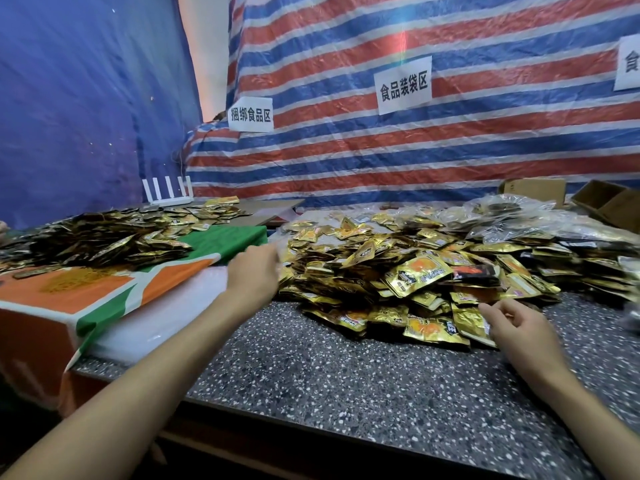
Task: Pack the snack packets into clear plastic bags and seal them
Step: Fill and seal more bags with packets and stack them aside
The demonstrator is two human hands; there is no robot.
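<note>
A big heap of gold snack packets [415,268] lies on the speckled grey table [346,368]. My left hand [254,275] reaches to the heap's left edge with its back toward me. Its fingertips are blurred and hidden, so I cannot see whether it holds anything. My right hand [516,327] hovers at the heap's front right edge, fingers loosely apart and thumb raised. It sits right beside a gold packet [471,322] without gripping it. Filled clear plastic bags [502,216] lie behind the heap at the back right.
A second pile of packets [104,237] rests on an orange and green cloth [104,299] at left, over a whitish translucent stack [156,327]. A white router [168,192] stands at the back. Cardboard boxes [613,202] sit far right. A striped tarp [381,150] with paper signs closes the back.
</note>
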